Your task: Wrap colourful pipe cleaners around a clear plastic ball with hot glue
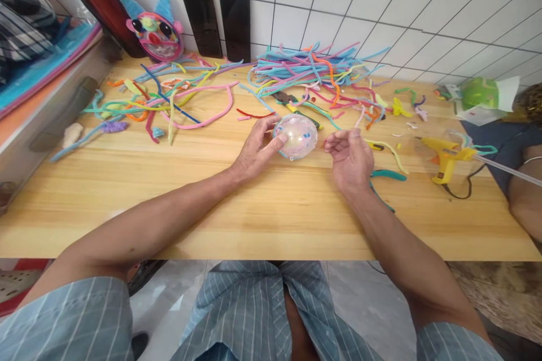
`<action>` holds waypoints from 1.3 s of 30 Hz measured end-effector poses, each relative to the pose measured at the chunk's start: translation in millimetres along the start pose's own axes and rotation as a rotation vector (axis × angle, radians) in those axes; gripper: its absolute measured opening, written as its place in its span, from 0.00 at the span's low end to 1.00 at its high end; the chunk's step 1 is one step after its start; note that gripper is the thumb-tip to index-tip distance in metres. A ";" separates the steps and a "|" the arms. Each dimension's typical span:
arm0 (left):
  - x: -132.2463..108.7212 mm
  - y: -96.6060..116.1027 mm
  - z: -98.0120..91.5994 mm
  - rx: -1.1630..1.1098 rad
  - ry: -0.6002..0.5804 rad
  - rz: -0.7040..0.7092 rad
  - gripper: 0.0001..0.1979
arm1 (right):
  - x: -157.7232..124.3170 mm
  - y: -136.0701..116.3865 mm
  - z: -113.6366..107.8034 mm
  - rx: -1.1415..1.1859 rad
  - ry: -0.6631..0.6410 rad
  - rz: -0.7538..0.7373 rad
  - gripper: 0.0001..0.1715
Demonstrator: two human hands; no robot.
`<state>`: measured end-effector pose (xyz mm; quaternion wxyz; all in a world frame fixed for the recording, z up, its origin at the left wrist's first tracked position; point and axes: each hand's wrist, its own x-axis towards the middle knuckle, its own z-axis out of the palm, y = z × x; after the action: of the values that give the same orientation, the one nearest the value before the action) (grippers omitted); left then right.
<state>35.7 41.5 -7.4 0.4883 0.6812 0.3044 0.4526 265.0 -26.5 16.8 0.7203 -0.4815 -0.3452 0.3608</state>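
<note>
My left hand (pixel 260 149) is closed around the left side of a clear plastic ball (pixel 296 138), its thumb across the front. Small blue specks and pinkish bits show in or on the ball. To the right of the ball, a short gap away, is my right hand (pixel 352 161), palm turned up and fingers curled in. Whatever its fingers may pinch is too small to make out. Behind the ball lie dark-jawed pliers (pixel 284 100) with yellow and green handles. Teal-handled pliers (pixel 389 175) rest beside my right wrist, partly hidden by it.
Pipe cleaners (pixel 305 67) are heaped along the tiled wall, with more strewn at left. A decorated face ball with blue horns (pixel 158 36) stands near two leaning phones (pixel 235 22). At right are a yellow glue gun (pixel 449 158), a green ball (pixel 480 93) and another person's arm (pixel 525 197).
</note>
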 end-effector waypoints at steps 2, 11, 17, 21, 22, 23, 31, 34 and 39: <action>0.0 0.0 0.6 -0.013 -0.003 -0.003 0.35 | 1.0 1.1 -2.8 -0.041 -0.014 -0.004 0.31; 2.6 -0.1 1.0 0.000 -0.079 -0.054 0.44 | -1.9 13.8 -8.8 -0.333 -0.199 -0.001 0.35; 1.3 1.9 2.5 0.033 -0.092 -0.010 0.47 | -3.0 10.5 -3.0 -0.209 -0.307 0.121 0.46; -1.7 0.1 0.9 0.076 -0.099 0.056 0.46 | 3.7 1.8 -4.3 -0.120 -0.369 0.218 0.56; -2.1 -0.3 0.3 0.092 -0.106 0.077 0.46 | 4.5 0.2 -4.7 -0.112 -0.384 0.234 0.57; -2.3 -0.6 -0.2 0.105 -0.114 0.099 0.45 | 4.6 -0.9 -4.8 -0.108 -0.392 0.243 0.57; -1.7 4.9 1.3 0.146 -0.173 0.269 0.43 | -7.1 5.2 -2.4 -0.178 -0.347 0.071 0.43; -2.9 5.4 2.8 0.120 -0.180 0.263 0.43 | -8.5 6.9 -1.8 -0.216 -0.384 0.038 0.47; -4.1 5.2 4.2 0.096 -0.194 0.271 0.44 | -7.7 7.6 -1.6 -0.224 -0.387 0.026 0.50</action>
<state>37.8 34.6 -4.3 0.4167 0.7790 0.1826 0.4315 261.1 -31.7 7.9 0.5778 -0.4846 -0.5089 0.4152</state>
